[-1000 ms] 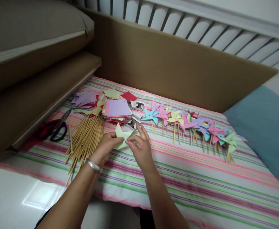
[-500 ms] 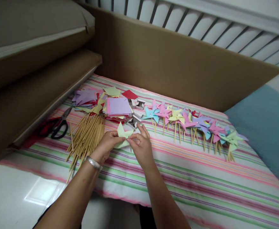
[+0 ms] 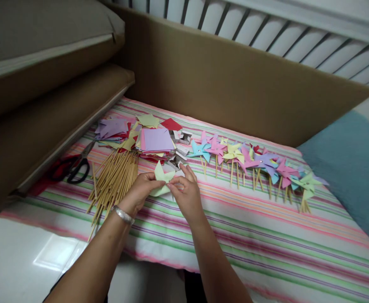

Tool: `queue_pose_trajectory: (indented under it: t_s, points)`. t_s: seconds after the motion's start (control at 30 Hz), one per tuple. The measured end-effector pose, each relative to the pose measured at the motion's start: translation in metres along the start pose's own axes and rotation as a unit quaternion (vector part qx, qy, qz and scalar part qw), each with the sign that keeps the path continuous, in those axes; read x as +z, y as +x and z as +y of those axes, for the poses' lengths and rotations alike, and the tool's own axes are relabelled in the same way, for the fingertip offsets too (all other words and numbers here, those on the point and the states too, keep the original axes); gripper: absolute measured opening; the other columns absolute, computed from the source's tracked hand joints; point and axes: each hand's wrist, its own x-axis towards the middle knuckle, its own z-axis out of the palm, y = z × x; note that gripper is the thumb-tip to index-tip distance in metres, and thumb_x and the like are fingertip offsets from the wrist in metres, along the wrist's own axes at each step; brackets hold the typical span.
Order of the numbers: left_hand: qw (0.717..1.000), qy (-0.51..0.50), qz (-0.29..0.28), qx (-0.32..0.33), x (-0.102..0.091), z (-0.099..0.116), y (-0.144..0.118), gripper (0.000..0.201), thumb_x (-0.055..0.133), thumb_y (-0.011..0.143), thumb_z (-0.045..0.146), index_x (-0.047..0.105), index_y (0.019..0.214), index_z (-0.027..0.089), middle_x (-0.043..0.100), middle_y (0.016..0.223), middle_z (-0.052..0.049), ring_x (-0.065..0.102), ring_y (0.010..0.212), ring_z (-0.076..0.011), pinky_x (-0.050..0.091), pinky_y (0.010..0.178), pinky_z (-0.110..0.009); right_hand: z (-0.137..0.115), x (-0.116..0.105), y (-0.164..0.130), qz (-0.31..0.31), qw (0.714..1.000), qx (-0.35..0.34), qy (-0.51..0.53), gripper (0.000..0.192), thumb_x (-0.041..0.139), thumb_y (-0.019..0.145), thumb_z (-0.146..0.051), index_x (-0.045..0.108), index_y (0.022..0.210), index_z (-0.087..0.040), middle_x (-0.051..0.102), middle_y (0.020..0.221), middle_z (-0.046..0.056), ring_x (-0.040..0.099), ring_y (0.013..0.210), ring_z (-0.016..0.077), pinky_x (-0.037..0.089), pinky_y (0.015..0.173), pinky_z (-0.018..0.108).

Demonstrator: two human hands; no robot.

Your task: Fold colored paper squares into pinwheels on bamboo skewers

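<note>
A pale green paper, partly folded into pinwheel blades, is held over the striped cloth, near its front edge and between the two hands. By the left hand it is pinched at its near left side, the grip closed narrowly with the thumb laid on top. By the right hand the middle of the paper is met with thumb and forefinger in a narrow pinch, while the other fingers are kept raised; whether anything small is also held there cannot be told. A silver bracelet is worn on the left wrist.

To the left of the left hand, a fanned bundle of wooden sticks is laid on the cloth, with black-handled scissors placed beyond it. Behind the sticks, a heap of cut paper is piled, and beside it a stack of paper squares is topped by a purple sheet. A red square is set behind the stack, and small boxes are grouped at its right. Farther right, pinwheels in blue, pink, yellow, purple and green are lined up on their sticks.
</note>
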Motion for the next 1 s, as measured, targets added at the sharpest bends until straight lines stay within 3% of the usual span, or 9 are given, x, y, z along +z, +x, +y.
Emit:
queue_pose_trajectory:
  t_s: [0.3, 0.43, 0.53, 0.73, 0.9, 1.0]
  points:
    - [0.998, 0.051, 0.017, 0.015, 0.000, -0.002, 0.000, 0.022, 0.073, 0.053, 0.019, 0.072, 0.073, 0.012, 0.069, 0.066, -0.003, 0.057, 0.056, -0.0130, 0.039, 0.057, -0.023, 0.000, 0.002, 0.001, 0.005, 1.000, 0.013, -0.012, 0.004, 0.065, 0.069, -0.022, 0.065, 0.073, -0.021, 0.050, 0.133, 0.010, 0.031, 0.131, 0.0297, 0.027, 0.103, 0.051]
    - [0.995, 0.102, 0.002, 0.015, 0.000, -0.002, 0.001, 0.015, 0.070, 0.052, 0.017, 0.070, 0.066, 0.013, 0.067, 0.061, -0.002, 0.056, 0.053, -0.0136, 0.038, 0.054, -0.024, -0.004, -0.012, 0.005, 0.007, 1.000, 0.003, -0.007, 0.044, 0.066, 0.066, -0.021, 0.059, 0.109, -0.022, 0.055, 0.124, 0.010, 0.044, 0.121, 0.0282, 0.032, 0.101, 0.048]
    - [0.989, 0.147, -0.035, 0.010, 0.001, -0.002, 0.000, 0.008, 0.069, 0.052, 0.017, 0.068, 0.060, 0.014, 0.063, 0.054, 0.000, 0.052, 0.048, -0.0125, 0.036, 0.049, -0.023, -0.008, -0.024, 0.008, -0.065, 0.998, 0.017, 0.009, 0.056, 0.063, 0.067, -0.017, 0.052, 0.121, -0.025, 0.064, 0.108, 0.006, 0.055, 0.105, 0.0249, 0.041, 0.092, 0.043]
    - [0.984, 0.160, -0.080, 0.015, 0.003, -0.006, -0.002, 0.009, 0.071, 0.049, 0.017, 0.066, 0.056, 0.015, 0.058, 0.048, 0.002, 0.051, 0.049, -0.0138, 0.035, 0.047, -0.023, -0.005, -0.028, 0.005, -0.160, 0.984, 0.045, 0.065, 0.058, 0.057, 0.066, -0.011, 0.052, 0.121, -0.027, 0.062, 0.079, -0.002, 0.059, 0.072, 0.0158, 0.047, 0.069, 0.030]
    - [0.981, 0.167, -0.092, 0.020, 0.005, -0.005, -0.002, 0.011, 0.073, 0.051, 0.018, 0.065, 0.058, 0.015, 0.059, 0.054, 0.001, 0.052, 0.052, -0.0129, 0.037, 0.050, -0.022, -0.002, -0.028, 0.005, -0.175, 0.977, 0.066, 0.106, 0.058, 0.057, 0.065, -0.010, 0.051, 0.121, -0.025, 0.057, 0.068, -0.005, 0.055, 0.064, 0.0134, 0.045, 0.063, 0.026]
    - [0.990, 0.123, -0.059, 0.043, 0.006, 0.004, -0.005, 0.021, 0.074, 0.054, 0.022, 0.067, 0.073, 0.015, 0.063, 0.065, -0.001, 0.056, 0.061, -0.0136, 0.041, 0.057, -0.023, 0.002, -0.027, 0.009, -0.145, 0.964, 0.122, 0.185, 0.057, 0.059, 0.065, -0.013, 0.049, 0.120, -0.023, 0.057, 0.066, -0.006, 0.056, 0.060, 0.0133, 0.045, 0.059, 0.025]
